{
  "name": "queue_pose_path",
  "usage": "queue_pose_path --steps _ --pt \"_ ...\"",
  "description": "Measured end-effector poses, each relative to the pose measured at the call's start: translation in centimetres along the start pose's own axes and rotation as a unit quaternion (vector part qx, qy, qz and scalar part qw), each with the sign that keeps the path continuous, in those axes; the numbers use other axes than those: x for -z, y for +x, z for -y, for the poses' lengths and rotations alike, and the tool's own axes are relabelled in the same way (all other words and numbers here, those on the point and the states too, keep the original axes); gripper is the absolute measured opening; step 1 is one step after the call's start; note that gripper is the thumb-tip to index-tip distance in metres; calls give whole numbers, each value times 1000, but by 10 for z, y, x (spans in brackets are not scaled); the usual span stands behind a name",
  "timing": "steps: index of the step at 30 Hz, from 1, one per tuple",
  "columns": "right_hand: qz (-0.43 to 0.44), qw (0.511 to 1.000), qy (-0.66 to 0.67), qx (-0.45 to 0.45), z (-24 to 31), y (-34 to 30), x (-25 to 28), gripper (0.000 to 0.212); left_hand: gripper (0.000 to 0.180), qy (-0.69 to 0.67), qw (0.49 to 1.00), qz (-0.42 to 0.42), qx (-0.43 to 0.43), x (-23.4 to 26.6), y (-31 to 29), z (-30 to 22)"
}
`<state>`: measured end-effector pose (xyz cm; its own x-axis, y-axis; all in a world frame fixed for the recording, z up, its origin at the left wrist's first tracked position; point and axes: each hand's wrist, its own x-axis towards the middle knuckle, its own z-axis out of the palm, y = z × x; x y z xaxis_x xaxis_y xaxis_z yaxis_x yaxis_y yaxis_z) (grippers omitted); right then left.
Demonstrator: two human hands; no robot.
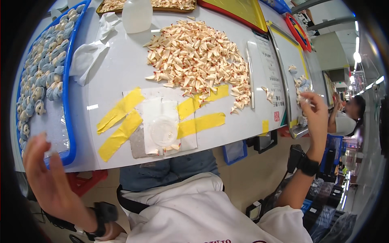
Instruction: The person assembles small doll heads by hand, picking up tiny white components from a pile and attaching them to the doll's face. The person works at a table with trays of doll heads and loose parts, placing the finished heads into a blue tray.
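Note:
My left hand is raised beside the near end of a blue tray, its fingers and thumb apart. Rows of small blue-and-cream figurines fill the far part of that tray. Over at the right, my right hand is curled with its fingertips together, close to a few similar figurines on a metal-edged surface. Whatever those fingertips hold is too small to make out. Between the hands, a round clear dish sits on a white pad, with a few cream pieces at its near edge.
A big heap of cream wedge-shaped pieces with red tips covers the table's middle. Yellow tape strips flank the pad. Behind are a translucent bottle, crumpled white tissue and a yellow tray. Another person sits at far right.

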<state>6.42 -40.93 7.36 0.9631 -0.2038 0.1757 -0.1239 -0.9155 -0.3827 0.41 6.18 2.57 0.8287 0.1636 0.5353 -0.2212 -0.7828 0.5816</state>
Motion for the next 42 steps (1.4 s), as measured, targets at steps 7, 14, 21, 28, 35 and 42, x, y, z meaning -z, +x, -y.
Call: queue_pose_path --steps 7,14,21,28,35,42 --pt "-40 981 -163 94 4 4 -4 22 30 206 968 139 -26 31 26 32" --pt "84 984 15 154 87 9 -38 20 26 157 962 224 18 8 29 6" --pt "106 982 -34 154 88 12 -58 7 21 113 965 236 32 7 33 -13" --pt "28 986 -2 166 106 -1 -47 10 26 9 983 169 69 10 34 -3" --pt "66 977 134 153 116 -13 -39 8 36 38 991 124 38 10 45 4" --pt "46 974 169 141 114 -22 -39 5 37 76 990 119 -1 6 60 11"
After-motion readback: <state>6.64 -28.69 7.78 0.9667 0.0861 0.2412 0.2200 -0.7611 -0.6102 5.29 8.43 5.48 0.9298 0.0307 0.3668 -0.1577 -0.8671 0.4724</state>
